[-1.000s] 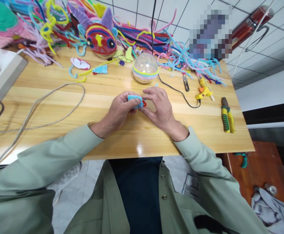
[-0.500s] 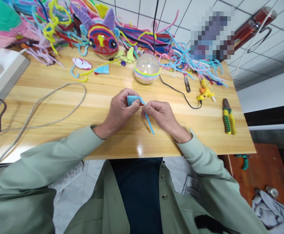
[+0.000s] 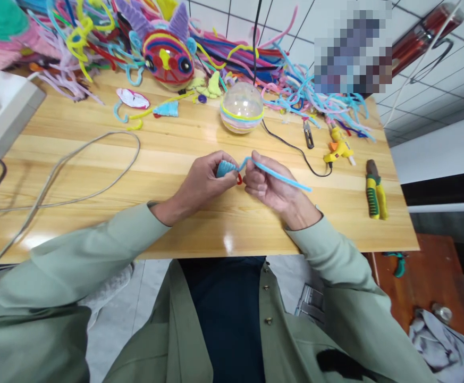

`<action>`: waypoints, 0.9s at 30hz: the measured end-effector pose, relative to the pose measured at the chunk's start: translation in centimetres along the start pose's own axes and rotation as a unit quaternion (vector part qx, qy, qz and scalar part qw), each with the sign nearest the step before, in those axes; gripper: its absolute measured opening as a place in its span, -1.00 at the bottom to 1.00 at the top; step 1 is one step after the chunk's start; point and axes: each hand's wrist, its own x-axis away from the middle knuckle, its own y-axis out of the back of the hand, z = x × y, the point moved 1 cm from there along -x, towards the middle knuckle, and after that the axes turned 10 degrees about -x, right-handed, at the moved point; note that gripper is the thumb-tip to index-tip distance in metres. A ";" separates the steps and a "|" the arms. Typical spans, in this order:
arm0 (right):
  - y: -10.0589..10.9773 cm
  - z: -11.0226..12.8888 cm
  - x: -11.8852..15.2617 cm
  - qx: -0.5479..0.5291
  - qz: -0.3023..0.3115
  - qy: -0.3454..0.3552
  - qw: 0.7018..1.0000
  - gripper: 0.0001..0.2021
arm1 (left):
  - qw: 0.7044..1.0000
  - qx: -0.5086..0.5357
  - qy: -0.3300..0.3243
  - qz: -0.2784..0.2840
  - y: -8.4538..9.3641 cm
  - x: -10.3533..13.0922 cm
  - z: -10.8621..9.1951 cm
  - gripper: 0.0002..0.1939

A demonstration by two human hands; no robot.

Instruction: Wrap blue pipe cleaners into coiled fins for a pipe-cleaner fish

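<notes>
My left hand (image 3: 211, 176) is closed on a coiled blue pipe cleaner piece (image 3: 226, 168), pinched between thumb and fingers. A bit of red pipe cleaner (image 3: 239, 179) pokes out under its right end. From the coil a loose blue pipe cleaner (image 3: 281, 177) runs to my right hand (image 3: 269, 183), whose thumb and fingertips grip it; its free end slants down to the right over the palm. Beyond the hands stands a clear plastic ball (image 3: 242, 106) banded with yellow, pink and blue. A similar blue wrapped piece with red (image 3: 166, 109) lies farther left.
A decorated red ball with purple ears (image 3: 168, 61) sits before heaped pipe cleaners (image 3: 232, 53). Rightward lie small snips (image 3: 308, 134), a yellow glue gun (image 3: 338, 146) and pliers (image 3: 376, 190). A grey cable (image 3: 92, 133) loops at left near a white power strip (image 3: 6, 117).
My right hand has turned palm up and swung the loose blue end from pointing down to pointing right. My left hand has shifted slightly right with the coiled piece.
</notes>
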 end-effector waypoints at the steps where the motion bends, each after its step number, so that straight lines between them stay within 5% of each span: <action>1: 0.2 0.0 -0.1 0.000 -0.005 0.005 1.000 -0.53 | 1.000 0.022 0.018 0.009 0.0 -0.1 0.1 -0.85; 5: 1.0 -0.7 -0.3 0.115 -0.045 0.145 0.982 -0.67 | 0.988 0.121 0.097 0.027 -0.3 -0.5 0.5 -0.88; 9: 1.2 -1.5 -0.1 0.323 -0.050 0.336 0.883 -0.67 | 0.977 0.175 0.118 0.030 -0.5 -0.5 0.7 -0.87; 13: 1.1 -1.5 0.0 0.429 -0.076 0.409 0.802 -0.71 | 0.976 0.178 0.120 0.034 -0.6 -0.3 0.6 -0.86; 27: 1.1 -1.6 0.3 0.430 -0.102 0.444 0.779 -0.73 | 0.984 0.115 0.120 0.069 -0.3 -0.1 0.2 -0.86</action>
